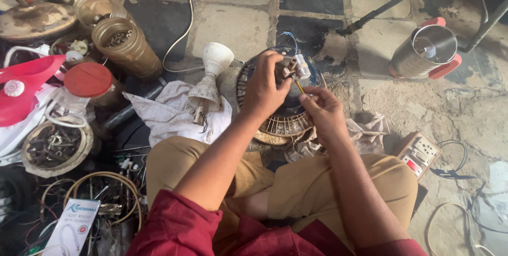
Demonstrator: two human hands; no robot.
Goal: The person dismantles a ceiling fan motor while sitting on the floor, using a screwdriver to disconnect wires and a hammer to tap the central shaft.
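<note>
Both hands (pixel 293 94) gripping small connector (pixel 296 67), above fan motor (pixel 286 113)

Bare tiles (pixel 238 28) beyond the motor (pixel 283 113) — jars (pixel 127 47) and clutter crowd the left.

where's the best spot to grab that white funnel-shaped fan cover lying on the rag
Take the white cover by its narrow waist, between the flared cup on top and the wider skirt below. Come from its open right side, fingers pinching across the neck; jars crowd its left, and the rag lies beneath.
</note>
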